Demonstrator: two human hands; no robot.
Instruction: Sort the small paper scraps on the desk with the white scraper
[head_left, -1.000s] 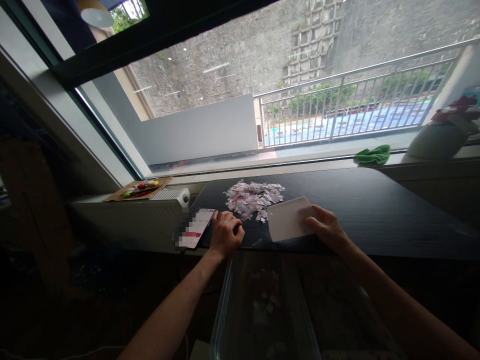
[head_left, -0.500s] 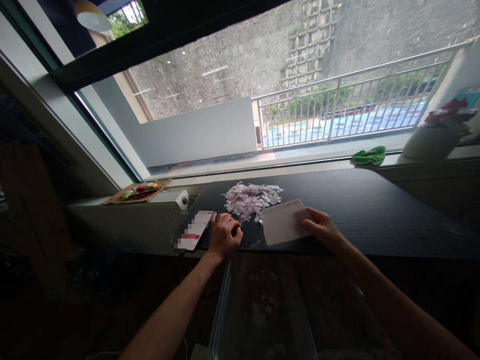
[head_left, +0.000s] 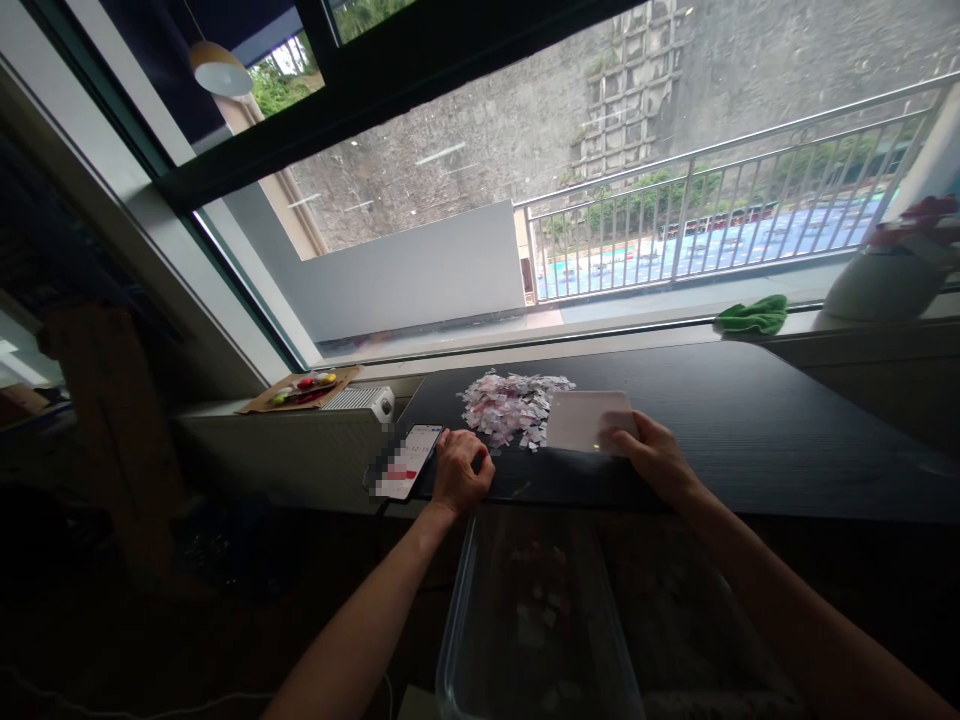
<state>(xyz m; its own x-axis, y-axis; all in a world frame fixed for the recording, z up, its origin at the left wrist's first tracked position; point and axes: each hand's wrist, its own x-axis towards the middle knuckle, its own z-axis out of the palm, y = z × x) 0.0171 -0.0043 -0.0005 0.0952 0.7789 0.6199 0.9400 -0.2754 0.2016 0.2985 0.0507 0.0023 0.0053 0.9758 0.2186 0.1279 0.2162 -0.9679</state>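
Observation:
My right hand [head_left: 660,455] pinches the right end of a thin white rectangular plate [head_left: 581,420]. The plate stands tilted on the black table, its left edge against the right side of a heap of small paper scraps [head_left: 506,405]. Left of it my left hand [head_left: 463,470] rests on the table near its front edge, fingers curled towards the thumb and nothing visible in them. Its knuckles lie close beside a phone [head_left: 411,460] with a lit screen. Below the table's front edge is a clear plastic bin [head_left: 456,610] with some scraps in its dark inside.
The black table [head_left: 750,430] runs along a window. A green cloth [head_left: 752,315] and a white spray bottle [head_left: 885,270] stand on the sill. At left, a radiator [head_left: 277,455] carries a brown board [head_left: 259,402] with colourful items.
My right hand has turned the white plate more upright and brought its edge to the heap. My left hand stays by the phone. The whole view has shifted slightly.

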